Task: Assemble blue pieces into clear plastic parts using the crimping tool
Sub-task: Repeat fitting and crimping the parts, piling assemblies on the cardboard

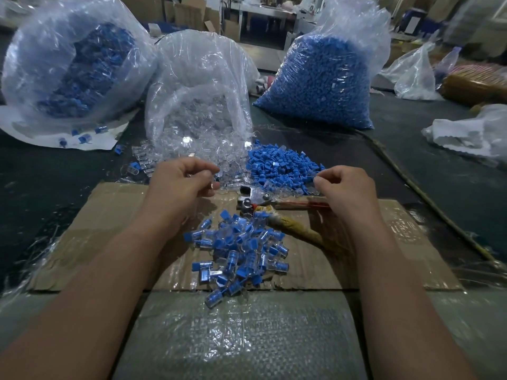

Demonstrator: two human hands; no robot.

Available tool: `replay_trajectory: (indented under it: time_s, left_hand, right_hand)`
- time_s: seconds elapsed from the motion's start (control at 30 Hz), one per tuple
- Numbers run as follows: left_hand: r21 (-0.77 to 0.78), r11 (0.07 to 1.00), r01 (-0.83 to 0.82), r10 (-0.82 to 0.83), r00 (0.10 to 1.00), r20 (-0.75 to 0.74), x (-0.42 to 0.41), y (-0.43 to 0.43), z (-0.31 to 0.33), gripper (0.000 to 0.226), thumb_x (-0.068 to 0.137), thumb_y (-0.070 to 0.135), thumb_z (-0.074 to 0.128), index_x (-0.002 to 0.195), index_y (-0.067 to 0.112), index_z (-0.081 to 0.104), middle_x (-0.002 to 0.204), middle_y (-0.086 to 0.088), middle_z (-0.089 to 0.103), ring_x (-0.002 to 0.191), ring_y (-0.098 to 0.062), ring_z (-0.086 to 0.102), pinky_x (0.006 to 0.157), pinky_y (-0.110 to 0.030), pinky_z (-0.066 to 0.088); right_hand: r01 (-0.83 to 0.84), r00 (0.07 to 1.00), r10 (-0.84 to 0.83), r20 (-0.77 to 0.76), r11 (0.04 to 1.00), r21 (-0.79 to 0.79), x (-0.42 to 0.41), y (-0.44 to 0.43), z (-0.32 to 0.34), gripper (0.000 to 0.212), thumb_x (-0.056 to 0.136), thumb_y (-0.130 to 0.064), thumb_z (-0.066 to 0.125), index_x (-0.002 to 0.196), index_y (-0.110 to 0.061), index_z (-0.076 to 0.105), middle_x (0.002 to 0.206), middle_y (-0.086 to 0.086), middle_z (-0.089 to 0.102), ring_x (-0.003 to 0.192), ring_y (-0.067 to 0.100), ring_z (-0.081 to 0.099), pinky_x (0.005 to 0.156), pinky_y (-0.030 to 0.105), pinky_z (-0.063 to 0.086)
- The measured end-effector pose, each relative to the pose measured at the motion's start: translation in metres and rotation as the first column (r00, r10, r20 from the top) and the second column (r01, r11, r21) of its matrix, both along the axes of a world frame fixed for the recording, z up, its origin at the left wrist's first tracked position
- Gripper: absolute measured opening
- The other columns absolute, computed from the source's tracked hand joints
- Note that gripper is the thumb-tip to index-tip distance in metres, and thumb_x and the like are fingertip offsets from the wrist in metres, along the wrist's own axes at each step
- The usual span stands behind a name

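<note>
A pile of loose blue pieces lies at centre, with a spill of clear plastic parts to its left. The crimping tool, with a metal head and taped handles, rests on the cardboard sheet. In front of it is a heap of assembled blue-and-clear pieces. My left hand hovers at the clear parts with fingers curled; a small clear part seems pinched at its fingertips. My right hand is at the edge of the blue pile, fingertips pinched together; what they hold is hidden.
Three big plastic bags stand behind: assembled pieces at left, clear parts in the middle, blue pieces at right. More bags lie at the right. A woven sack covers the near edge.
</note>
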State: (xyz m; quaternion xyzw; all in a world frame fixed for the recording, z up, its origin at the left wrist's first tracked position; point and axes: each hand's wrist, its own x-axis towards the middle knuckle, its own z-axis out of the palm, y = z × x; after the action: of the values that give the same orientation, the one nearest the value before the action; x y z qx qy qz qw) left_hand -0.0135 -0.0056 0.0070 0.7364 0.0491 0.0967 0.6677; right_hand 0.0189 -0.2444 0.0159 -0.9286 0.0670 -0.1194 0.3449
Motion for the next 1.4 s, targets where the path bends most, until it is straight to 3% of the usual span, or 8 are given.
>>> replay_trajectory:
  time_s: [0.1, 0.17, 0.33, 0.73, 0.93, 1.03, 1.2, 1.4]
  left_hand:
    - [-0.098, 0.992, 0.083, -0.085, 0.996, -0.013, -0.003, -0.002, 0.006, 0.007, 0.073, 0.013, 0.067, 0.080, 0.015, 0.064, 0.084, -0.006, 0.066, 0.072, -0.013, 0.066, 0.059, -0.015, 0.053]
    - [-0.083, 0.992, 0.095, -0.098, 0.995, -0.030, -0.006, -0.004, 0.008, 0.024, 0.057, 0.024, 0.069, 0.080, 0.019, 0.066, 0.085, -0.005, 0.067, 0.070, -0.012, 0.067, 0.057, -0.018, 0.054]
    - [-0.101, 0.990, 0.097, -0.100, 0.995, -0.028, -0.010, -0.006, 0.010, 0.027, 0.054, 0.022, 0.067, 0.081, 0.020, 0.066, 0.089, -0.007, 0.068, 0.068, -0.006, 0.068, 0.056, -0.013, 0.051]
    - [-0.177, 0.971, 0.160, -0.171, 0.984, -0.050, -0.009, -0.006, 0.009, 0.030, 0.055, 0.015, 0.067, 0.085, 0.015, 0.067, 0.075, -0.001, 0.071, 0.067, -0.009, 0.068, 0.060, -0.015, 0.053]
    - [-0.154, 0.973, 0.171, -0.179, 0.983, -0.040, -0.010, -0.009, 0.010, 0.029, 0.053, 0.014, 0.069, 0.081, 0.014, 0.067, 0.083, -0.006, 0.067, 0.063, -0.006, 0.066, 0.058, -0.015, 0.053]
    - [-0.159, 0.970, 0.182, -0.191, 0.981, -0.040, -0.009, -0.009, 0.010, 0.028, 0.052, 0.012, 0.069, 0.080, 0.013, 0.068, 0.077, -0.002, 0.067, 0.064, -0.006, 0.066, 0.059, -0.016, 0.053]
    - [-0.166, 0.966, 0.200, -0.207, 0.978, -0.029, -0.009, -0.008, 0.008, 0.029, 0.053, 0.012, 0.069, 0.082, 0.015, 0.068, 0.076, 0.000, 0.070, 0.070, -0.009, 0.068, 0.063, -0.015, 0.053]
    - [-0.131, 0.965, 0.226, -0.230, 0.973, -0.015, -0.011, -0.009, 0.008, 0.025, 0.052, 0.013, 0.070, 0.076, 0.020, 0.070, 0.078, -0.004, 0.072, 0.068, -0.011, 0.068, 0.058, -0.015, 0.052]
  right_hand:
    - [0.002, 0.999, -0.004, -0.038, 0.999, -0.049, 0.005, 0.003, -0.005, 0.019, 0.088, -0.024, 0.060, 0.105, -0.019, 0.067, 0.095, -0.005, 0.064, 0.082, 0.008, 0.054, 0.073, 0.027, 0.043]
    - [-0.010, 0.998, 0.005, -0.066, 0.997, -0.076, 0.008, 0.005, -0.007, 0.027, 0.088, -0.023, 0.059, 0.114, -0.019, 0.064, 0.110, -0.002, 0.064, 0.093, 0.012, 0.055, 0.079, 0.030, 0.046]
    - [-0.108, 0.982, 0.068, -0.177, 0.969, -0.224, 0.014, 0.012, -0.011, 0.036, 0.086, -0.015, 0.058, 0.121, -0.023, 0.060, 0.127, 0.000, 0.057, 0.114, 0.020, 0.051, 0.092, 0.035, 0.042]
    - [-0.163, 0.985, 0.150, -0.086, 0.974, -0.159, 0.009, 0.014, -0.011, 0.018, 0.090, -0.016, 0.057, 0.104, -0.020, 0.068, 0.107, -0.002, 0.066, 0.100, 0.015, 0.056, 0.098, 0.038, 0.040]
    - [-0.124, 0.987, 0.118, 0.111, 0.991, 0.042, 0.004, 0.010, -0.006, 0.019, 0.087, -0.009, 0.060, 0.088, -0.027, 0.065, 0.085, -0.013, 0.061, 0.077, -0.003, 0.054, 0.067, 0.007, 0.038]
    - [-0.136, 0.985, 0.127, 0.119, 0.988, 0.070, 0.001, 0.013, -0.004, 0.024, 0.084, -0.005, 0.063, 0.080, -0.029, 0.064, 0.075, -0.018, 0.057, 0.072, -0.007, 0.053, 0.055, 0.000, 0.038]
    - [-0.160, 0.980, 0.145, 0.139, 0.982, 0.100, -0.005, 0.018, 0.000, 0.025, 0.080, -0.004, 0.067, 0.079, -0.028, 0.064, 0.077, -0.013, 0.061, 0.072, -0.004, 0.056, 0.065, 0.006, 0.042]
    - [-0.339, 0.923, 0.242, 0.299, 0.878, 0.336, -0.028, 0.042, 0.010, 0.027, 0.075, -0.006, 0.073, 0.073, -0.031, 0.064, 0.070, -0.013, 0.065, 0.068, 0.000, 0.063, 0.067, 0.014, 0.052]
